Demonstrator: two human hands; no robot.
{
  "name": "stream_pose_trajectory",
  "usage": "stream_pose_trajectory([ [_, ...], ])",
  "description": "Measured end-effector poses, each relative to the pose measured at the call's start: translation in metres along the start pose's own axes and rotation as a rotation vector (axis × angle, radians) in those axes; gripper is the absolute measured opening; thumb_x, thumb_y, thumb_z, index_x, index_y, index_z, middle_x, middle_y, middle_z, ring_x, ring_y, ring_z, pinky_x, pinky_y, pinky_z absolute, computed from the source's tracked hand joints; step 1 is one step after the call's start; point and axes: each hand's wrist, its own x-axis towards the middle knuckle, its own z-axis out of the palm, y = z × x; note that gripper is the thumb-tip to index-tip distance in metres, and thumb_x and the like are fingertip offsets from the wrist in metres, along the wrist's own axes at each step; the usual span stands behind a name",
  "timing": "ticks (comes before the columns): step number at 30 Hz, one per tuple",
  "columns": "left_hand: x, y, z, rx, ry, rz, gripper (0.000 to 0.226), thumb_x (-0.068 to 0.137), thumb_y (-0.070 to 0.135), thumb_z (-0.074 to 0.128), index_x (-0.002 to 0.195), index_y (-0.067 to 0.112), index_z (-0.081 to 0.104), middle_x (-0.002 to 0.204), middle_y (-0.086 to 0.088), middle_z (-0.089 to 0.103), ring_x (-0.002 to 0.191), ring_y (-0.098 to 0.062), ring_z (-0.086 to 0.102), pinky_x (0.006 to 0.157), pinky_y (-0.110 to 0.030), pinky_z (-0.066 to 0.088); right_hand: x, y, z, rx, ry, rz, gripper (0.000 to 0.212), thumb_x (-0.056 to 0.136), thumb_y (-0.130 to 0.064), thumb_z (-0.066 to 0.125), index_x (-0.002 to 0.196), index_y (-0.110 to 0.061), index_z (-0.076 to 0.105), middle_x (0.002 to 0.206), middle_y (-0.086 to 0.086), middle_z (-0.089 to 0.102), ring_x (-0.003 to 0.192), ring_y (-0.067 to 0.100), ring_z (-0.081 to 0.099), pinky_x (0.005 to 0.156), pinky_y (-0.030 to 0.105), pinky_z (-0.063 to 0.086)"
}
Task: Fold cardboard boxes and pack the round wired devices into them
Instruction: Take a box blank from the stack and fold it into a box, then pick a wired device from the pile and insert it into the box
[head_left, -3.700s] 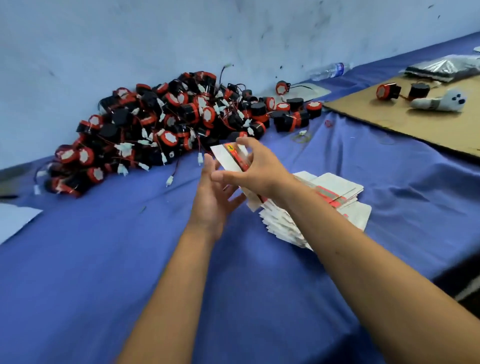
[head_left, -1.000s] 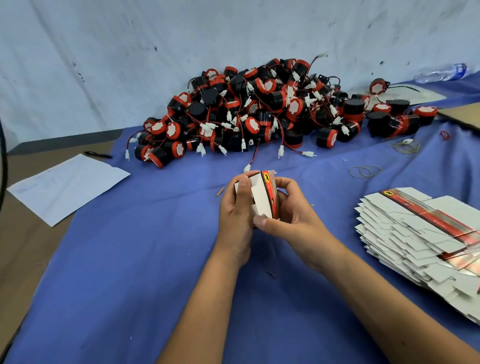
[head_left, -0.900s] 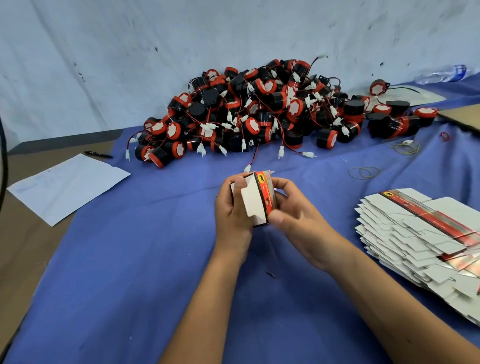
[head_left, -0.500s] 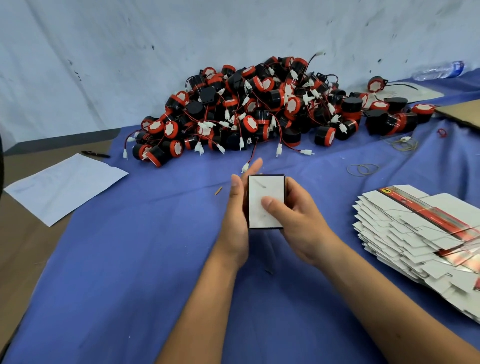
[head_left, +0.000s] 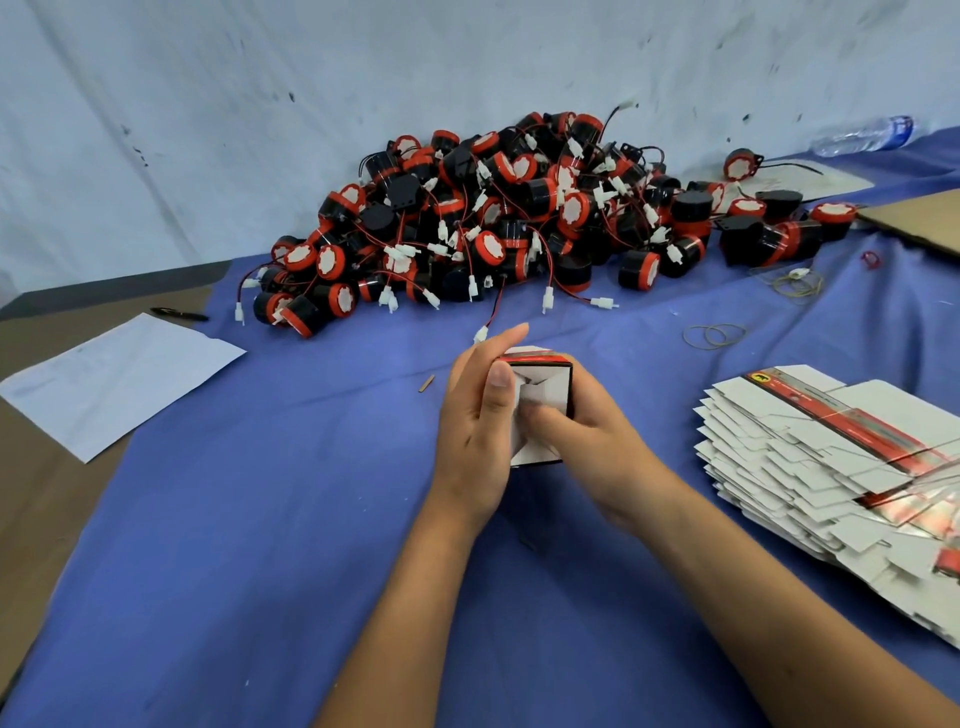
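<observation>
To close this end well I needed the flaps square and tucked flat, pressing evenly so the thin card did not crease. My left hand (head_left: 470, 426) was curled round the box (head_left: 540, 400), thumb on its open end. My right hand (head_left: 582, 431) gripped the other side, its thumb pushing the white flaps inward. The box sat between both hands, just above the blue surface (head_left: 260, 519), with the round wired devices (head_left: 519, 228) piled beyond and the flat boxes (head_left: 831, 457) stacked to my right
</observation>
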Motion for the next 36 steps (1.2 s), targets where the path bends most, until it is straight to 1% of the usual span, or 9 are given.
stream_pose_trajectory([
  [6,0.003,-0.012,-0.008,-0.043,0.070,-0.098,0.064,0.096,0.065,0.034,0.138,0.027,0.063,0.141,-0.009,0.061,0.129,-0.027,0.059,0.106,-0.056,0.049,0.002,-0.006,-0.015,0.123,-0.126,-0.020,0.037,0.091,-0.016,0.069,0.127,-0.010,0.065,0.119,0.026,0.067,0.105,0.029,0.065,0.091,0.044,0.051],
  [10,0.007,-0.022,-0.011,0.110,0.169,-0.054,0.046,0.103,0.051,0.041,0.135,0.026,0.064,0.133,0.000,0.061,0.121,-0.001,0.058,0.102,-0.031,0.049,0.003,0.002,-0.016,-0.822,0.171,-0.375,0.034,0.078,-0.020,0.084,0.086,-0.021,0.052,0.073,-0.009,0.055,0.073,0.016,0.050,0.066,0.027,0.038],
  [15,0.005,-0.023,-0.007,0.110,0.074,-0.123,0.055,0.090,0.065,0.053,0.132,0.031,0.057,0.108,0.002,0.072,0.102,-0.017,0.070,0.087,-0.034,0.057,0.013,-0.004,-0.001,-1.438,-0.120,-0.411,0.022,0.086,-0.021,0.059,0.106,-0.023,0.067,0.095,-0.005,0.075,0.094,0.022,0.067,0.107,0.032,0.034],
  [18,0.011,-0.031,-0.018,0.264,0.299,-0.103,0.040,0.096,0.053,0.045,0.116,0.021,0.060,0.094,0.010,0.069,0.083,-0.007,0.064,0.072,-0.023,0.050,0.024,-0.012,0.001,-1.163,-0.284,-0.566,0.017,0.081,-0.012,0.057,0.093,-0.012,0.069,0.089,0.004,0.072,0.088,0.026,0.066,0.095,0.035,0.045],
  [21,0.020,-0.039,-0.030,0.347,0.495,-0.157,0.023,0.107,0.033,0.042,0.111,0.016,0.057,0.087,0.018,0.060,0.079,-0.008,0.056,0.060,-0.010,0.038,0.056,-0.010,-0.009,-0.847,0.080,-0.671,0.026,0.084,-0.009,0.048,0.094,-0.007,0.072,0.089,0.003,0.070,0.088,0.023,0.060,0.077,0.035,0.050],
  [24,0.021,-0.044,-0.029,0.370,0.534,-0.185,0.019,0.110,0.027,0.040,0.112,0.015,0.054,0.088,0.019,0.059,0.078,0.006,0.057,0.059,-0.010,0.037,0.120,-0.001,-0.031,-1.007,0.343,-0.350,0.027,0.099,-0.018,0.050,0.119,-0.016,0.068,0.112,0.008,0.065,0.107,0.029,0.050,0.091,0.046,0.049],
  [28,0.021,-0.048,-0.029,0.372,0.509,-0.191,0.017,0.110,0.028,0.038,0.110,0.019,0.052,0.090,0.018,0.061,0.081,0.013,0.056,0.058,-0.009,0.038,0.179,0.019,-0.057,-1.404,-0.030,0.250,0.059,0.105,-0.042,0.048,0.158,-0.026,0.030,0.162,0.014,0.023,0.150,0.038,0.009,0.116,0.063,0.022],
  [32,0.021,-0.046,-0.028,0.380,0.511,-0.189,0.016,0.110,0.028,0.039,0.108,0.019,0.052,0.090,0.018,0.061,0.081,0.017,0.055,0.058,-0.007,0.038,0.176,0.039,-0.061,-1.469,-0.023,0.199,0.041,0.105,-0.037,0.049,0.141,-0.017,0.052,0.149,0.005,0.045,0.140,0.033,0.028,0.112,0.061,0.027],
  [36,0.019,-0.044,-0.026,0.363,0.512,-0.201,0.016,0.110,0.029,0.040,0.106,0.020,0.053,0.091,0.017,0.062,0.081,0.007,0.058,0.061,-0.016,0.041,0.160,0.042,-0.061,-1.437,0.080,0.051,0.052,0.102,-0.033,0.058,0.147,-0.017,0.037,0.142,0.011,0.042,0.131,0.035,0.036,0.103,0.059,0.040],
])
